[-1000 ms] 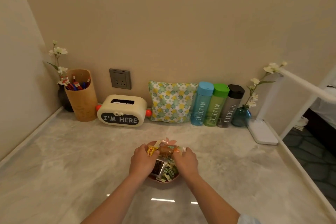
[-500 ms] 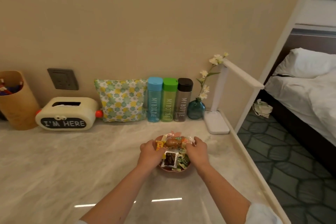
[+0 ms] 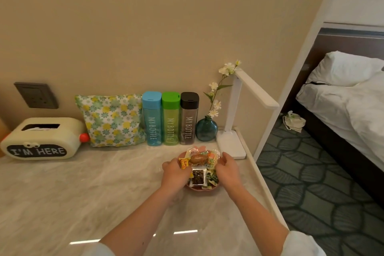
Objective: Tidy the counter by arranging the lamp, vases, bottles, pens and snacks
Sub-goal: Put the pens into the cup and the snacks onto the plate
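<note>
Left hand (image 3: 176, 174) and right hand (image 3: 227, 169), fingers curled, grip the small pink round bowl of wrapped snacks (image 3: 202, 190) between them over the marble counter (image 3: 83, 193); beyond my knuckles, three plastic bottles (image 3: 170, 118), teal glass vase (image 3: 206, 130) and white desk lamp (image 3: 239, 110) look lined up, so I judge only this bowl's placing is left.
</note>
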